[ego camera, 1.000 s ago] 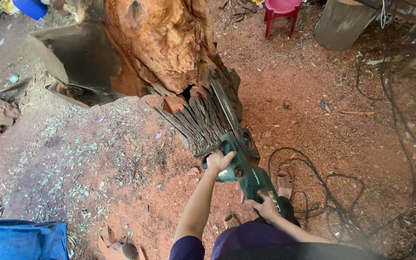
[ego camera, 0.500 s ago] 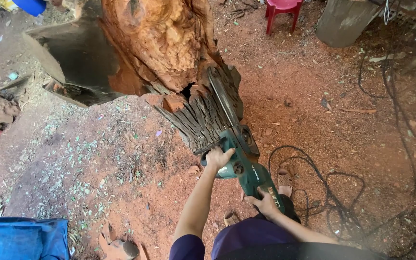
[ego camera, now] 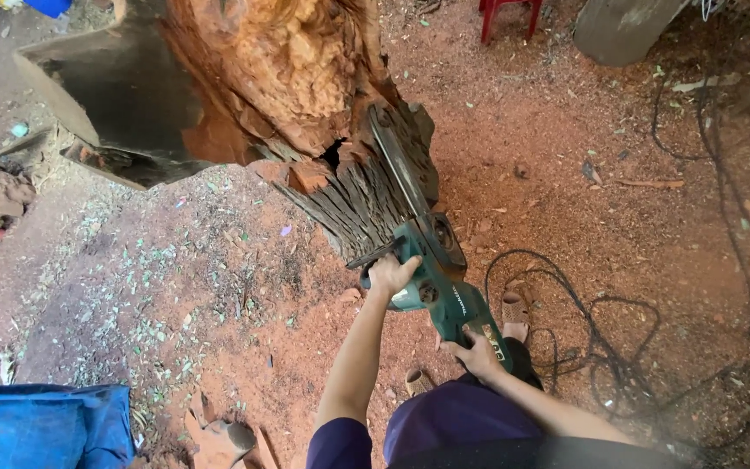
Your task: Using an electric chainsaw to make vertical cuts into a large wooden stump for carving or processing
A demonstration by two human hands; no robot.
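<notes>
While the green chainsaw (ego camera: 440, 282) bears on the weathered, splintered end of the large reddish stump (ego camera: 305, 78), its bar (ego camera: 399, 165) lies along the grey ridged wood; how deep it has cut I cannot tell. Red sawdust already covers the ground (ego camera: 566, 139), and most of the stump stands uncut. My left hand (ego camera: 390, 274) is clenched round the front handle; my right hand (ego camera: 477, 354) grips the rear handle. A black cable (ego camera: 583, 304) loops beside me.

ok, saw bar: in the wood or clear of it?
In the wood. The chainsaw bar lies along the carved grooves of the stump, its far end hidden in them. Left hand on the front handle, right hand on the rear.
</notes>
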